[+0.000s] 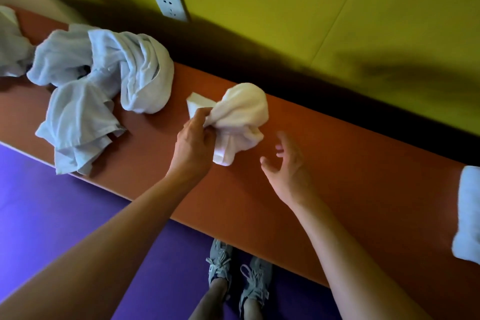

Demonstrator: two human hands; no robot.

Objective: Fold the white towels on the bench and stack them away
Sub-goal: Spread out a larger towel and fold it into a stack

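My left hand point(193, 145) pinches a small crumpled white towel point(240, 119) and holds it bunched just above the orange bench point(350, 163). To the right of that towel, my right hand point(288, 163) hovers open with fingers spread, a short gap away and touching nothing. A heap of larger crumpled white towels point(98, 80) lies on the left part of the bench. Another white towel point(10, 44) shows at the far left edge. A folded white towel point(467, 213) rests on the bench at the right edge of the view.
Behind the bench rises a yellow-green padded wall with a white power socket point(170, 5). The floor in front is purple point(65, 215). My two feet in grey sneakers point(239, 267) stand close to the bench's front edge.
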